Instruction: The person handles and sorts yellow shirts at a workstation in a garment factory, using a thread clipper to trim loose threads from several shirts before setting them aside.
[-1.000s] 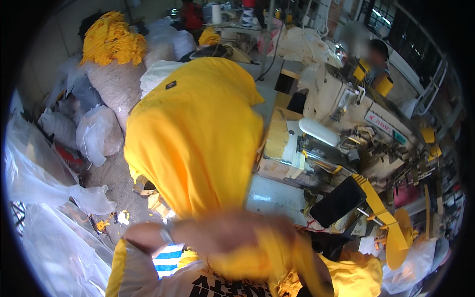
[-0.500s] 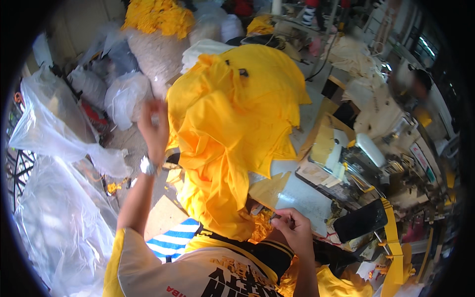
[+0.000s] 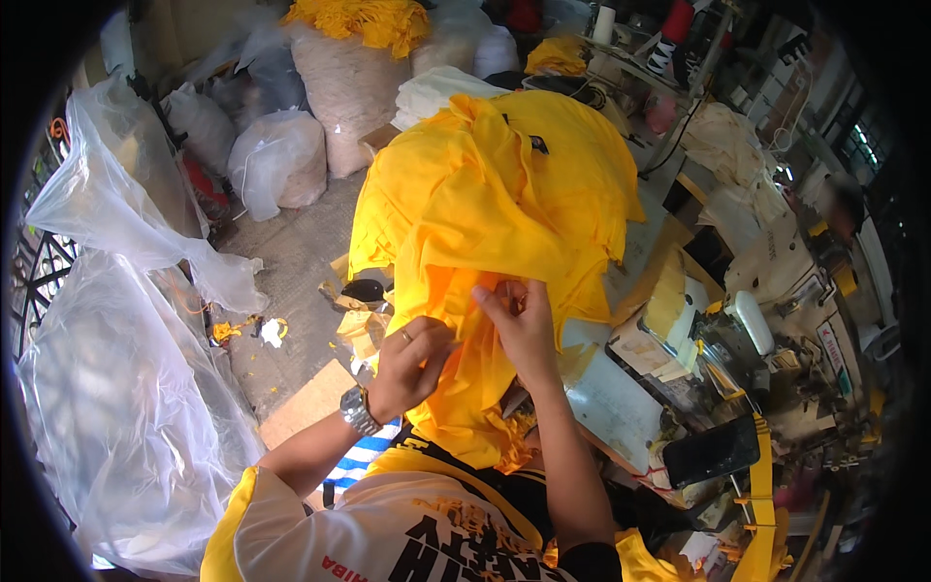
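A large heap of yellow cloth (image 3: 582, 165), shirt-like in places, lies in front of me and trails down to my lap. My right hand (image 3: 529, 335) is closed at a fold in its middle, thumb and fingers pinching the cloth. Left of it and slightly nearer, my left hand (image 3: 407, 369) is curled shut above the same cloth. What its fingers hold, if anything, is too small to tell. A metal watch (image 3: 360, 411) circles my left wrist.
Clear plastic sheeting (image 3: 126, 388) hangs at the left. Stuffed sacks (image 3: 349, 92) stand behind. To the right are a cluttered sewing machine (image 3: 752, 320), a pale work plate (image 3: 616, 407) and a black phone (image 3: 711, 451). Cardboard (image 3: 305, 398) and scraps lie on the floor.
My left hand has come down and right from the cloth's far left side. The right hand has moved up and left from near my lap onto the cloth. The view has shifted slightly.
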Action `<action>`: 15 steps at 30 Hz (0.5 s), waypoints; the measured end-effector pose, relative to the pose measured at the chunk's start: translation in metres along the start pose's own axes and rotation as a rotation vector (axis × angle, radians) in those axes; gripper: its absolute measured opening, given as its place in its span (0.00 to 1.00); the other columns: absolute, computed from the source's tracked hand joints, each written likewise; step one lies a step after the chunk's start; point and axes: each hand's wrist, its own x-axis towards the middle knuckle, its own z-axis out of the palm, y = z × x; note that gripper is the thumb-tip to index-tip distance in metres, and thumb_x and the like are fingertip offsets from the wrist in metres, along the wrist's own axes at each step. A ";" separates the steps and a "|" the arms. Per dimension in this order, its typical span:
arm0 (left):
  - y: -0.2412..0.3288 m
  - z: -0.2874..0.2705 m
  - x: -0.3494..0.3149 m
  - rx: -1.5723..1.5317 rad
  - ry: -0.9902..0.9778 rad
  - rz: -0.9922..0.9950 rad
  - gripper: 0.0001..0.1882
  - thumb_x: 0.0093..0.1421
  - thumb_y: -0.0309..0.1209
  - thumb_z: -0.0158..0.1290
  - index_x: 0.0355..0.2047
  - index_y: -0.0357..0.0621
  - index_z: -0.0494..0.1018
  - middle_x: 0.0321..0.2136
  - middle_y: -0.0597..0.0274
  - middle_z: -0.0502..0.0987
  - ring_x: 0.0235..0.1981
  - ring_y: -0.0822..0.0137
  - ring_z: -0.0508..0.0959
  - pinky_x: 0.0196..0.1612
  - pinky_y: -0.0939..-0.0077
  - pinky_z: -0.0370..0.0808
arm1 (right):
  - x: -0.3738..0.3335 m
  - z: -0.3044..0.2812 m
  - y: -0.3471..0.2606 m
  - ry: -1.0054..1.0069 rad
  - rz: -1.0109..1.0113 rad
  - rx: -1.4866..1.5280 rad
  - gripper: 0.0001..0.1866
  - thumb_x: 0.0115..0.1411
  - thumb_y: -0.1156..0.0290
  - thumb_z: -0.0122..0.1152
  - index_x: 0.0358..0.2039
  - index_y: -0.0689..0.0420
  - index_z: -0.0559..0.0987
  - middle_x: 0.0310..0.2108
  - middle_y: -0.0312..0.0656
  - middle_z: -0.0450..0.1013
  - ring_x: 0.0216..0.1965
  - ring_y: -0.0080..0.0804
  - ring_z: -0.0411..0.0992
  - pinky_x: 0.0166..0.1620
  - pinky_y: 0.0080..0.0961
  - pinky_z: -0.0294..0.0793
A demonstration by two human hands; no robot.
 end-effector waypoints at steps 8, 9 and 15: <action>0.031 0.016 -0.020 -0.442 -0.025 -0.546 0.04 0.63 0.23 0.52 0.35 0.39 0.68 0.28 0.62 0.71 0.28 0.73 0.70 0.32 0.80 0.69 | -0.006 -0.024 -0.002 0.000 0.283 0.163 0.11 0.57 0.74 0.65 0.38 0.61 0.73 0.24 0.28 0.66 0.22 0.11 0.60 0.23 0.12 0.58; 0.024 0.007 -0.019 -0.453 0.038 -0.640 0.03 0.65 0.24 0.50 0.36 0.40 0.67 0.27 0.66 0.70 0.26 0.77 0.68 0.30 0.82 0.67 | -0.009 -0.025 -0.019 0.014 0.307 0.211 0.10 0.57 0.74 0.64 0.36 0.63 0.74 0.22 0.27 0.63 0.21 0.12 0.58 0.24 0.13 0.59; -0.020 -0.083 0.026 -0.368 0.006 -0.636 0.01 0.67 0.23 0.44 0.37 0.42 0.65 0.19 0.71 0.68 0.17 0.82 0.62 0.21 0.88 0.59 | -0.033 -0.060 -0.062 0.110 0.017 -0.142 0.03 0.59 0.76 0.60 0.33 0.60 0.76 0.19 0.25 0.62 0.20 0.11 0.55 0.24 0.13 0.56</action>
